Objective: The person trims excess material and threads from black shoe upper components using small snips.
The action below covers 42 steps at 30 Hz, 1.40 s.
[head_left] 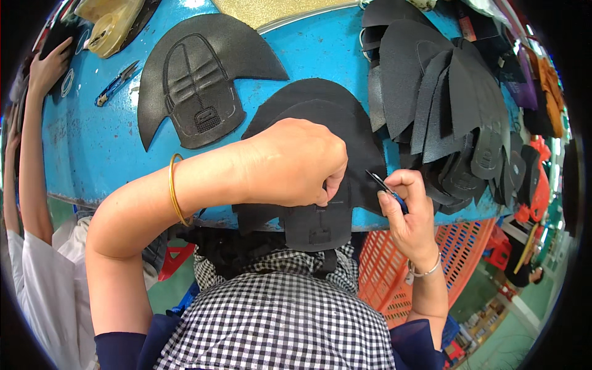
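A black shoe upper (317,229) lies wrong side up in front of me, its tongue end hanging over the table's near edge. Above its middle is my left hand (299,161), thumb and fingertips pinched together; whatever they hold, perhaps a thread, is too small to see. My right hand (410,213) grips thread snips (385,185) with a blue handle, just right of the upper, the blades pointing up and left. Another black upper (197,80), stitched face up, lies flat beyond my left forearm.
Black uppers are piled (425,92) at the right of the blue table (259,98). A second pair of snips (117,84) lies left, near a co-worker's hand (50,66). An orange plastic crate (459,253) stands below the table's edge at right.
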Available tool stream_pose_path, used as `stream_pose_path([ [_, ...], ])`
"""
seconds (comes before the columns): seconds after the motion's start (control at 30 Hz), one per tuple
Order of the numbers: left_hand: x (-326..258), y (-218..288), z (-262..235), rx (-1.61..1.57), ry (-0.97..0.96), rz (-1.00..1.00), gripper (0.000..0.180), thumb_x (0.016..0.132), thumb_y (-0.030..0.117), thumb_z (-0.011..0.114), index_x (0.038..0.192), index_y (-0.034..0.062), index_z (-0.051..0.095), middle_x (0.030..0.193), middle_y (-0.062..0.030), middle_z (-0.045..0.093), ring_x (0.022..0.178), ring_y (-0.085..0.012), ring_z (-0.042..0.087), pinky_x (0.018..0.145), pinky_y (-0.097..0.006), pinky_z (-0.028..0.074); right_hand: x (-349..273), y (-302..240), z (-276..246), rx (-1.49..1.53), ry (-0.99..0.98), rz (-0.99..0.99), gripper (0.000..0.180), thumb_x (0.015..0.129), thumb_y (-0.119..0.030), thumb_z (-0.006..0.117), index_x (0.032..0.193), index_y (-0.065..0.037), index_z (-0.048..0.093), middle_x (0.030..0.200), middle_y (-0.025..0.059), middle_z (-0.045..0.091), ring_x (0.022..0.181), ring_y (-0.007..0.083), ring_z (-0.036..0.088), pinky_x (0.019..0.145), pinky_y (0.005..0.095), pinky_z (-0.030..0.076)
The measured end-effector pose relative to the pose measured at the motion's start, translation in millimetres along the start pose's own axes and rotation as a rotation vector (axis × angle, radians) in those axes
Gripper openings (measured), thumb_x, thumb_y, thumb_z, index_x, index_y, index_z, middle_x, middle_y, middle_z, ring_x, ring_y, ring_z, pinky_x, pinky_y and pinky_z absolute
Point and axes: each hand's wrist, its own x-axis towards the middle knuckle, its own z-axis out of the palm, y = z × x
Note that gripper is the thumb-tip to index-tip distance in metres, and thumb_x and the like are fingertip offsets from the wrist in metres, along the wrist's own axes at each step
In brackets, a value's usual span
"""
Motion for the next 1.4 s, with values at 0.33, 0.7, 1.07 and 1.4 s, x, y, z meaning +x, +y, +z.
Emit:
stream_pose_path([
  [0.33,-2,-5,-3,0.423,0.209,0.129,0.021,0.069,0.023,0.08,0.081,0.0063,0.074,0.072,-0.0083,0.07,0.07,-0.026,0.065,0.084,-0.036,0.046,18,-14,8,-0.372,-0.207,-0.465,0.018,0.075,-0.007,0.071,0.084,-0.011,0.056,0.069,0.0042,0.052,0.061,0.0204,0.059,0.052,0.0347,0.046],
  [0.7,-1,-3,-12,0.343,0.12,0.089,0.012,0.072,0.012,0.067,0.078,0.0038,0.072,0.063,-0.0099,0.064,0.065,-0.0276,0.059,0.082,-0.034,0.044,35,-18,5,-0.383,-0.248,-0.466,0.017,0.073,-0.005,0.073,0.084,-0.009,0.06,0.069,0.004,0.055,0.061,0.0223,0.06,0.05,0.035,0.045],
  [1.07,-9,-10,-13,0.255,0.093,0.134,0.012,0.079,0.009,0.064,0.088,0.0021,0.067,0.071,-0.0126,0.066,0.074,-0.0323,0.062,0.088,-0.037,0.045,34,-31,6,-0.463,-0.162,-0.273,0.029,0.088,-0.03,0.07,0.095,-0.006,0.054,0.074,0.0067,0.063,0.066,0.0251,0.065,0.055,0.0364,0.049],
  [1.4,-13,-21,-13,0.11,0.157,0.163,0.009,0.085,0.008,0.062,0.091,0.0031,0.064,0.069,-0.0133,0.062,0.075,-0.0335,0.06,0.084,-0.038,0.047,33,-39,4,-0.426,-0.154,-0.226,0.024,0.085,-0.024,0.073,0.093,-0.009,0.056,0.071,0.0054,0.062,0.063,0.0237,0.065,0.052,0.0352,0.047],
])
